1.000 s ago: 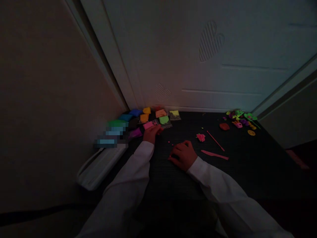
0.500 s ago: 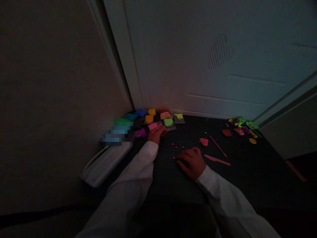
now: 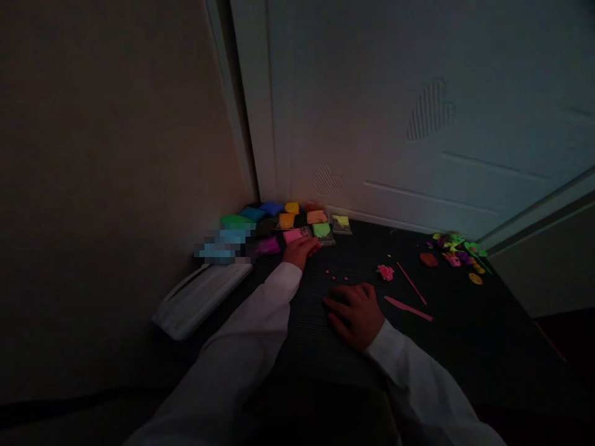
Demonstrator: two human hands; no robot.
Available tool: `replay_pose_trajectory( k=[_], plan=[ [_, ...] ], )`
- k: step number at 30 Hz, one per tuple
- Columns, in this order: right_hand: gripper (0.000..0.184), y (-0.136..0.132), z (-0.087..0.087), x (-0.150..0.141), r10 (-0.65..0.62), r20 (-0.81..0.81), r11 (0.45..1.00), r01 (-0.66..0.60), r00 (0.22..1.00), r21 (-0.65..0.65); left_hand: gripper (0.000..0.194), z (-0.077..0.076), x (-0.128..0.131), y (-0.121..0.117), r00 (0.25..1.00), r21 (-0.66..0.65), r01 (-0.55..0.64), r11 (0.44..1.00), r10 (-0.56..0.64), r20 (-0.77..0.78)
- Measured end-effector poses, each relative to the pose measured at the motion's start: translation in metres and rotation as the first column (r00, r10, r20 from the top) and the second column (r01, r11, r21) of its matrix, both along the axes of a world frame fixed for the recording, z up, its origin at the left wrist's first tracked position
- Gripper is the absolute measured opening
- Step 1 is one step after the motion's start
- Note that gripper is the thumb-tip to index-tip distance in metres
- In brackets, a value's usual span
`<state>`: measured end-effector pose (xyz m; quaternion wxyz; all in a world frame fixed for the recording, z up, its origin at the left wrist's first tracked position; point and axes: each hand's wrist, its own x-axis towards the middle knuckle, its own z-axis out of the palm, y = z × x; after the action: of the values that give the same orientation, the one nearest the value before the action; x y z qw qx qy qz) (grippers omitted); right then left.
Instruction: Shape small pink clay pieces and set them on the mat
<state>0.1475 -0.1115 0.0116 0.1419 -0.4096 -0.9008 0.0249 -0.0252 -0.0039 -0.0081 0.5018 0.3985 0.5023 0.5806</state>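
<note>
My left hand (image 3: 300, 253) reaches to the back of the dark table, beside a pink packet of modelling clay (image 3: 294, 235). Its fingers are pressed together; reddish-pink shows at the tips, but I cannot make out what they hold. My right hand (image 3: 357, 314) rests on the tabletop with fingers stretched out and apart. Just beyond its fingertips lie a few tiny pink balls (image 3: 333, 278). To the right of that hand sit a pink clay cluster like a flower (image 3: 385, 272), a thin pink stick tool (image 3: 411, 284) and a pink plastic knife (image 3: 408, 308).
Clay packets in several colours, including a light green one (image 3: 321, 230) and an orange one (image 3: 287, 220), line the back left. A white case (image 3: 202, 303) lies at left. Small coloured clay pieces (image 3: 458, 251) and a reddish lump (image 3: 428, 259) are at right. A white panel (image 3: 353, 124) stands behind.
The view has shifted slightly. My right hand's fingers have stretched out and spread over the spot where one tiny pink ball lay, now hidden. My left hand stays near the pink packet.
</note>
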Motion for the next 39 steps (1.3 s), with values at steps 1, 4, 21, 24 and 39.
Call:
replay_pose_trajectory(
  k=[1, 4, 21, 24, 39],
  plan=[
    [0.032, -0.0001, 0.0003, -0.0001, -0.011, 0.002, 1.000, 0.011, 1.000, -0.002, 0.023, 0.0002, 0.0001, -0.0002, 1.000, 0.002, -0.001, 1.000, 0.001, -0.002],
    [0.031, 0.0000, 0.0004, 0.0004, -0.047, -0.002, 0.999, 0.047, 0.999, -0.001, 0.023, 0.0011, 0.0002, -0.0009, 1.000, 0.005, 0.003, 1.000, -0.003, -0.005],
    [0.030, -0.0013, 0.0003, -0.0003, -0.022, 0.030, 1.000, 0.023, 0.999, -0.011, 0.023, -0.0021, 0.0016, 0.0011, 1.000, -0.002, -0.014, 1.000, 0.014, 0.000],
    [0.030, -0.0019, 0.0004, -0.0006, -0.018, 0.040, 1.000, 0.018, 0.999, -0.005, 0.023, -0.0028, 0.0014, 0.0011, 1.000, -0.006, -0.006, 1.000, 0.006, 0.003],
    [0.031, -0.0025, 0.0004, -0.0003, -0.016, 0.055, 1.000, 0.016, 0.998, 0.009, 0.024, -0.0034, 0.0011, -0.0024, 0.998, 0.001, 0.008, 1.000, -0.008, -0.058]
  ],
)
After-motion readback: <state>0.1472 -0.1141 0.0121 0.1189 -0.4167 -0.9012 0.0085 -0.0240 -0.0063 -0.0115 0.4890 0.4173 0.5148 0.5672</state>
